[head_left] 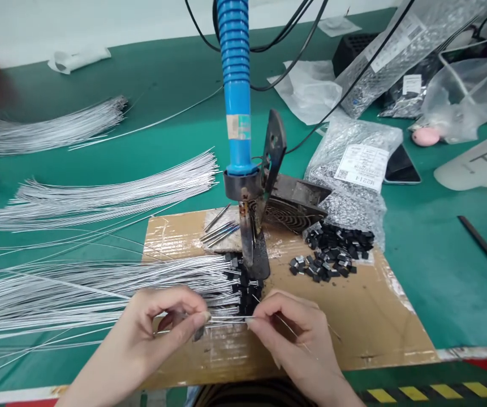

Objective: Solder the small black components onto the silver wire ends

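Note:
Near the front edge of a cardboard sheet (366,333), both hands are closed in a pinch. My left hand (162,325) grips thin white wires (228,319) between thumb and forefinger. The wires stretch across to my right hand (296,328), whose thumb and forefinger pinch their far end. A fine, thread-like strand (288,325) runs through the right hand's fingers; what the fingertips cover is hidden. Just behind the hands lies a bundle of wires (175,277) with black connectors (245,288) on their ends. Above it stands a blue-handled soldering iron (237,113), tip downward.
Loose black connectors (336,251) lie in a pile at right, before a bag of metal parts (349,164). A small fan (296,212) and spare tips (220,232) sit by the iron. More wire bundles (111,195) lie at left; a phone (402,167) and cup (481,161) at right.

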A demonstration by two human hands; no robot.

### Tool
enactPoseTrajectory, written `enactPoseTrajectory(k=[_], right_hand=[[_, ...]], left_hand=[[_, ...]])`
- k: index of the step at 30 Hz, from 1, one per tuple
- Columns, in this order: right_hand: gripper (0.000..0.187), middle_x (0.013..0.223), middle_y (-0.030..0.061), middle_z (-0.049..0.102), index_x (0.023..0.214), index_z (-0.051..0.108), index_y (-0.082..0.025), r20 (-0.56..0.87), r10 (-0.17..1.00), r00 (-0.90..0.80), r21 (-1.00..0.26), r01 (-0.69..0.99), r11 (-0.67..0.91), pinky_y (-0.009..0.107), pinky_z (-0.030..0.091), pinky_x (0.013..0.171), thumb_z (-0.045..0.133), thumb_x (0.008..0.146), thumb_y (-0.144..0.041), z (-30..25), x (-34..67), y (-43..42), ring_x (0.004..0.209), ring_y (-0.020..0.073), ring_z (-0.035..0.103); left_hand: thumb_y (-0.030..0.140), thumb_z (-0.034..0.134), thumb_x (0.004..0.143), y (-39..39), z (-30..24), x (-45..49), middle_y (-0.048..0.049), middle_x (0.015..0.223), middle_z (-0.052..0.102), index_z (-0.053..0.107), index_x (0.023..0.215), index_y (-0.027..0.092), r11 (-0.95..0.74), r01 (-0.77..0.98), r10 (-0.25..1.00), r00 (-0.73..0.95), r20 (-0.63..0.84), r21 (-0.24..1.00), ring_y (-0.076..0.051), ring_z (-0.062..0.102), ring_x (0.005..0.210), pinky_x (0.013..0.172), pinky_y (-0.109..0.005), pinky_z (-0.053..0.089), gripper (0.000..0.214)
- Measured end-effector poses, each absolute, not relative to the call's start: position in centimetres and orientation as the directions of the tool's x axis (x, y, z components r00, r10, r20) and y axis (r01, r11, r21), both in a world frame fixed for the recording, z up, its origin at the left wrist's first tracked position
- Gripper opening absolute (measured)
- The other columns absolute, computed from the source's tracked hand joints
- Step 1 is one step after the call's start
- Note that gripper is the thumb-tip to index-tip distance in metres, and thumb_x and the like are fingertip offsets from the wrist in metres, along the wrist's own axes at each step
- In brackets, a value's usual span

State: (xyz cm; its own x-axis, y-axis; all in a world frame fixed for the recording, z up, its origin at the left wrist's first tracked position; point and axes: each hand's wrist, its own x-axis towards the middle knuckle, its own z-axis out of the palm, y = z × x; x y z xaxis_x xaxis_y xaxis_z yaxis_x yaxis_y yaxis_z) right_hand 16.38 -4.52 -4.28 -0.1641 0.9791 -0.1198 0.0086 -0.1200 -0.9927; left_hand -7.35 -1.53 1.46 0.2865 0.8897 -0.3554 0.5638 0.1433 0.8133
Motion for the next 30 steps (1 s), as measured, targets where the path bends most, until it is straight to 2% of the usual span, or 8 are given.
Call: enactPoseTrajectory(k=[6, 9, 12, 16, 19, 23, 26, 30], right_hand=[[0.025, 0.071, -0.0014, 0.057, 0.076, 0.063, -0.019, -0.040, 0.977, -0.211, -0.999, 0.018, -0.037, 0.026, 0.037, 0.059, 0.066, 0.100, -0.026, -4.5, 17.0, -4.6, 0.064, 0.0125, 0.051], [0.021, 0.076, -0.0006, 0.056, 0.082, 0.064, -0.020, -0.011, 0.968, -0.252, -0.999, 0.051, 0.002, 0.027, 0.037, 0.061, 0.063, 0.102, -0.024, -4.5, 17.2, -4.7, 0.068, 0.0134, 0.052], [0.018, 0.077, -0.0011, 0.056, 0.085, 0.065, -0.020, 0.023, 0.965, -0.260, -0.996, 0.079, 0.045, 0.027, 0.037, 0.062, 0.061, 0.102, -0.021, -4.4, 17.3, -4.7, 0.068, 0.0129, 0.051], [0.017, 0.078, -0.0011, 0.057, 0.088, 0.067, -0.020, 0.016, 0.971, -0.239, -0.997, 0.066, 0.033, 0.025, 0.039, 0.063, 0.060, 0.104, -0.022, -4.5, 17.4, -4.8, 0.070, 0.0124, 0.053], [0.022, 0.074, -0.0019, 0.056, 0.085, 0.067, -0.020, -0.046, 0.984, -0.170, -0.999, 0.013, -0.045, 0.025, 0.039, 0.061, 0.061, 0.105, -0.025, -5.0, 17.5, -4.9, 0.065, 0.0118, 0.053], [0.040, 0.081, 0.0010, 0.060, 0.101, 0.076, -0.021, -0.152, 0.988, 0.001, -0.934, -0.326, -0.144, 0.026, 0.049, 0.055, 0.046, 0.110, -0.045, -5.6, 17.7, -4.9, 0.056, 0.0124, 0.059], [0.061, 0.086, 0.0060, 0.065, 0.110, 0.080, -0.020, -0.231, 0.973, -0.011, -0.829, -0.521, -0.202, 0.030, 0.058, 0.057, 0.032, 0.111, -0.056, -5.6, 17.8, -4.7, 0.064, 0.0170, 0.065], [0.042, 0.082, 0.0049, 0.064, 0.096, 0.084, -0.019, -0.253, 0.967, -0.023, -0.878, -0.415, -0.239, 0.024, 0.056, 0.055, 0.052, 0.109, -0.043, -5.0, 17.3, -4.7, 0.063, 0.0137, 0.063]], left_hand=[[0.042, 0.060, 0.100, -1.6, 1.7, -6.9, -0.0012, 0.064, 0.067, 0.072, 0.075, 0.027, 0.121, 0.629, 0.867, 0.309, -0.390, 0.768, -0.019, 0.059, 0.060, 0.055, -0.029, 0.044, 0.031], [0.041, 0.064, 0.097, -2.4, 1.6, -5.6, -0.0034, 0.080, 0.076, 0.077, 0.093, 0.031, 0.069, 0.672, 0.896, 0.284, -0.343, 0.737, -0.022, 0.068, 0.069, 0.057, -0.030, 0.049, 0.017], [0.041, 0.064, 0.099, -3.3, 0.9, -4.0, -0.0047, 0.096, 0.078, 0.075, 0.111, 0.034, 0.040, 0.666, 0.916, 0.273, -0.293, 0.744, -0.025, 0.072, 0.083, 0.070, -0.034, 0.056, 0.018], [0.039, 0.053, 0.105, -3.6, -0.1, -2.6, -0.0018, 0.080, 0.071, 0.070, 0.097, 0.031, 0.022, 0.644, 0.882, 0.347, -0.318, 0.765, -0.021, 0.065, 0.072, 0.065, -0.033, 0.050, 0.020], [0.043, 0.055, 0.104, -3.3, -0.1, -1.9, -0.0001, 0.070, 0.063, 0.068, 0.086, 0.028, 0.135, 0.602, 0.891, 0.274, -0.362, 0.787, -0.018, 0.054, 0.061, 0.056, -0.030, 0.041, 0.027], [0.046, 0.063, 0.097, -3.0, 0.5, -1.2, 0.0001, 0.065, 0.057, 0.068, 0.078, 0.025, 0.334, 0.454, 0.900, 0.107, -0.422, 0.826, -0.017, 0.045, 0.058, 0.053, -0.029, 0.035, 0.029], [0.047, 0.067, 0.093, -3.0, 0.5, -1.1, -0.0004, 0.064, 0.056, 0.069, 0.076, 0.025, 0.367, 0.416, 0.900, 0.066, -0.430, 0.832, -0.017, 0.044, 0.058, 0.053, -0.029, 0.034, 0.028], [0.052, 0.068, 0.092, -3.2, 0.1, -1.4, 0.0014, 0.062, 0.052, 0.068, 0.076, 0.026, 0.411, 0.395, 0.883, 0.052, -0.467, 0.821, -0.016, 0.043, 0.056, 0.052, -0.029, 0.030, 0.031]])
